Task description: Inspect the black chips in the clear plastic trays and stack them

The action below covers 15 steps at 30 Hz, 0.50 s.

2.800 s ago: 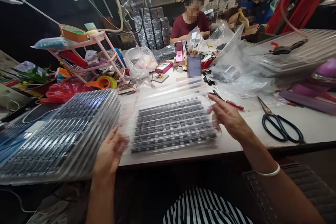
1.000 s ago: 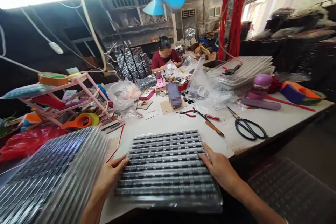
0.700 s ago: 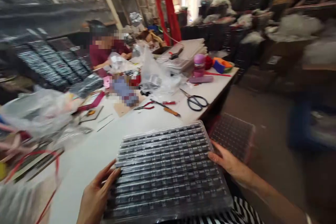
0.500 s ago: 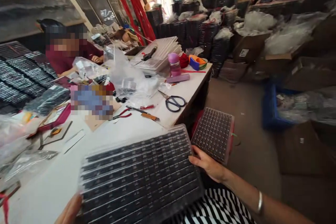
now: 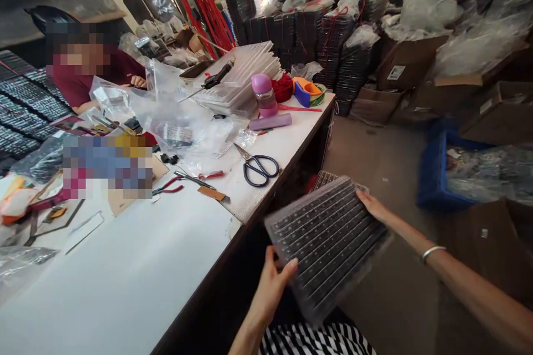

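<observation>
Between both hands, off the table's right edge, is a black display tray (image 5: 328,238) with ridged rows and a clear plastic edge, tilted and a little blurred. My left hand (image 5: 272,283) grips its near left edge, the thumb on top. At the far right corner, my right hand (image 5: 372,208) pinches the rim; a silver bangle sits on that wrist. Partly hidden behind the held tray, a second similar tray (image 5: 328,178) lies lower down beside the table.
On the white table (image 5: 137,272) lie scissors (image 5: 256,169), red-handled pliers (image 5: 169,186), a purple bottle (image 5: 264,94) and a stack of clear trays (image 5: 241,77). A co-worker (image 5: 100,75) sits across. A blue crate (image 5: 433,172) and cardboard boxes stand on the floor to the right.
Both hands have carried the tray from over the table to the right, past its edge, turning it. It now covers most of the second tray. The view has shifted slightly too.
</observation>
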Each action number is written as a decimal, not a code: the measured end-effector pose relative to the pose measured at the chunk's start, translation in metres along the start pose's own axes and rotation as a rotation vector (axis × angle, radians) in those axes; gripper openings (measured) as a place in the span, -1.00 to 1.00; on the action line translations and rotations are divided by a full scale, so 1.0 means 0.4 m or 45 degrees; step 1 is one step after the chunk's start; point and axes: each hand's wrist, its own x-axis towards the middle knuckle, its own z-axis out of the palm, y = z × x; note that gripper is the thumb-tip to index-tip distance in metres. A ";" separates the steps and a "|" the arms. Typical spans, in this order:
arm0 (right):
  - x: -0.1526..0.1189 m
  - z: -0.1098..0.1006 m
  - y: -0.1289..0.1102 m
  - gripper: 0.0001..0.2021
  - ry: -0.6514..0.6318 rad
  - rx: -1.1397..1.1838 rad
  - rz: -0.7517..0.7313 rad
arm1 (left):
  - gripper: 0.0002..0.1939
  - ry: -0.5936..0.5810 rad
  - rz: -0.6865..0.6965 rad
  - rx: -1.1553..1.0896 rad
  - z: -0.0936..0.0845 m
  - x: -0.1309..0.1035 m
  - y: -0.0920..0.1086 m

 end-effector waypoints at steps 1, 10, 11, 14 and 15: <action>0.040 -0.040 0.004 -0.55 0.014 -0.108 0.019 | -0.29 -0.020 -0.071 -0.047 0.018 0.055 -0.046; 0.328 -0.018 -0.030 -0.65 -0.013 -0.894 0.023 | -0.16 -0.026 -0.399 -0.302 0.141 0.307 -0.284; 0.341 0.001 -0.027 -0.65 0.001 -0.953 0.017 | -0.23 -0.012 -0.413 -0.300 0.141 0.318 -0.293; 0.356 0.022 -0.007 -0.64 0.043 -1.077 -0.015 | -0.48 0.018 -0.446 -0.261 0.120 0.343 -0.302; 0.352 0.013 0.002 -0.63 0.059 -1.102 -0.032 | -0.52 0.034 -0.443 -0.243 0.107 0.352 -0.300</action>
